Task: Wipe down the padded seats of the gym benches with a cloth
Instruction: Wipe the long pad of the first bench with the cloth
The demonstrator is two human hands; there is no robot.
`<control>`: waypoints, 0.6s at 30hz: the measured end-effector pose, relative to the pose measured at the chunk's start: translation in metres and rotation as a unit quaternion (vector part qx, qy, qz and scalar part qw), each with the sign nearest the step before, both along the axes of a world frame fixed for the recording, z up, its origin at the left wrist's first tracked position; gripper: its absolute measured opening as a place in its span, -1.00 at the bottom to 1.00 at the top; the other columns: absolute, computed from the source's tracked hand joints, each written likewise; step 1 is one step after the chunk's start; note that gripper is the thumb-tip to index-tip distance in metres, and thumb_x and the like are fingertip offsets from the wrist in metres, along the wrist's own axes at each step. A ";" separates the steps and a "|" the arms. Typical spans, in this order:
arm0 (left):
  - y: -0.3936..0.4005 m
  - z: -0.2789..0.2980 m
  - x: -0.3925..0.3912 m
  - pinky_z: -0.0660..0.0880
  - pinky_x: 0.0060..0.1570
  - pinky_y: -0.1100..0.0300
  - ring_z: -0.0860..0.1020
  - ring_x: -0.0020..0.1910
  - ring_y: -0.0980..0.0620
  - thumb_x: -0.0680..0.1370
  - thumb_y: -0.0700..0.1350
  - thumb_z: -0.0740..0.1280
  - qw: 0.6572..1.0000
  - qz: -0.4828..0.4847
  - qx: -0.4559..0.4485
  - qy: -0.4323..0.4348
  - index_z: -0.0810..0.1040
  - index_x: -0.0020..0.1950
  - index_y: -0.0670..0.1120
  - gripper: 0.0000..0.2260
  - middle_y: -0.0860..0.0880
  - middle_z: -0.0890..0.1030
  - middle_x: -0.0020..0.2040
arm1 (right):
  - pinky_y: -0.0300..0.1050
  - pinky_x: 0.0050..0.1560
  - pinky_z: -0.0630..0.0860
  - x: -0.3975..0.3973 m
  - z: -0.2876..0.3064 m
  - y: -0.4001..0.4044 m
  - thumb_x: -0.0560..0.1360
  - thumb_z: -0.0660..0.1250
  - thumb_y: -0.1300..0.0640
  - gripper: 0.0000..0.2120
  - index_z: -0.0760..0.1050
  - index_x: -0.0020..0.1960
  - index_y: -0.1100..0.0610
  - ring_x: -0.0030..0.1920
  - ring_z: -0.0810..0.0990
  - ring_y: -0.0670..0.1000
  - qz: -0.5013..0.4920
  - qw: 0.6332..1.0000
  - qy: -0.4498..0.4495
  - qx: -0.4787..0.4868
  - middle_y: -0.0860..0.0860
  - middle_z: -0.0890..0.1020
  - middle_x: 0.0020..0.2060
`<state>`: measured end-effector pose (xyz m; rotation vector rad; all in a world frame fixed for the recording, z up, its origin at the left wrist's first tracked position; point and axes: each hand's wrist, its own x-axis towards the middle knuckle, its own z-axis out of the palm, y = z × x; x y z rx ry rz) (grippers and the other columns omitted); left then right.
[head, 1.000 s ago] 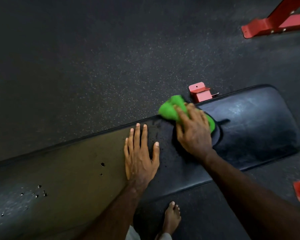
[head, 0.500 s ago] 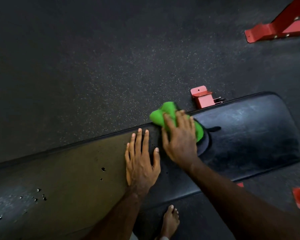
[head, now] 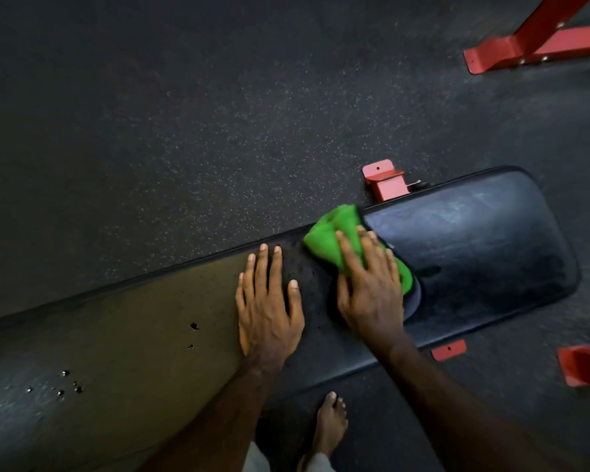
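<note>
Mid-wipe at the seam of one bench, with most of the padding looking still to do.

The right hand (head: 370, 291) presses a bunched green cloth (head: 341, 238) flat under nearly straight fingers (head: 349, 253), at the gap between the two pads of the counter (head: 491, 240). The left hand (head: 269, 308) lies open and flat just left of those fingers, holding nothing, bracing on the long back pad (head: 116, 352). I'd judge the streaky seat pad to the right of the fingers partly wiped. The worn, pitted stretch far left of them looks untouched, and no other benches can be judged from here.
</note>
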<state>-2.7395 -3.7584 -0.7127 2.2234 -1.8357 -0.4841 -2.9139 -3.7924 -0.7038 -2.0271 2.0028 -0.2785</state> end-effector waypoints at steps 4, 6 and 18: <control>0.000 -0.001 0.003 0.08 0.60 -0.06 0.05 0.65 0.01 0.67 0.08 0.11 1.000 -0.001 -0.004 0.000 0.12 0.67 0.03 -0.44 0.05 0.09 0.68 | 0.21 0.62 0.05 0.041 0.002 0.032 0.59 0.19 0.02 -0.33 0.10 0.67 -0.09 0.66 0.05 0.13 -0.062 0.998 -0.010 0.021 0.10 0.11 0.66; 0.001 -0.001 0.004 0.07 0.59 -0.07 0.05 0.66 0.01 0.64 0.07 0.12 1.000 -0.007 -0.001 0.000 0.13 0.67 0.03 -0.42 0.04 0.09 0.68 | 0.18 0.61 0.06 0.029 0.000 0.047 0.59 0.23 0.03 -0.32 0.10 0.67 -0.10 0.65 0.08 0.13 0.090 0.996 0.002 0.007 0.09 0.13 0.66; 0.033 0.002 0.010 0.04 0.60 -0.03 0.03 0.66 0.00 0.65 0.08 0.15 0.985 -0.167 -0.025 0.030 0.20 0.65 -0.01 -0.43 -0.03 0.11 0.68 | 0.22 0.59 0.14 0.001 -0.006 0.118 0.58 0.17 0.01 -0.31 0.06 0.68 -0.11 0.66 0.04 0.08 -0.020 1.000 0.012 0.019 0.05 0.10 0.67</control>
